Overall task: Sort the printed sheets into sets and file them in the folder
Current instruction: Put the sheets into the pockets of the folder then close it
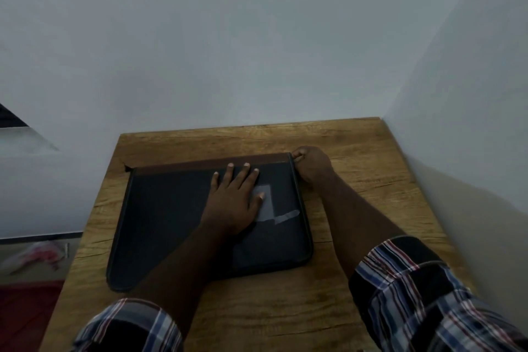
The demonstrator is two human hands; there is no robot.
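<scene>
A black zip folder (171, 217) lies closed and flat on the wooden table (357, 151), with a brown strip along its far edge. My left hand (233, 203) presses flat on its cover, fingers straight and spread, partly over a pale label patch (267, 203). My right hand (310, 164) is at the folder's far right corner, its fingers curled and pinching something small there at the folder's edge, likely the zip pull. No printed sheets are visible.
The table stands in a corner, with pale walls (257, 37) behind and to the right. To the left, past the table's edge, there is a low floor area with a red and white object (43, 257).
</scene>
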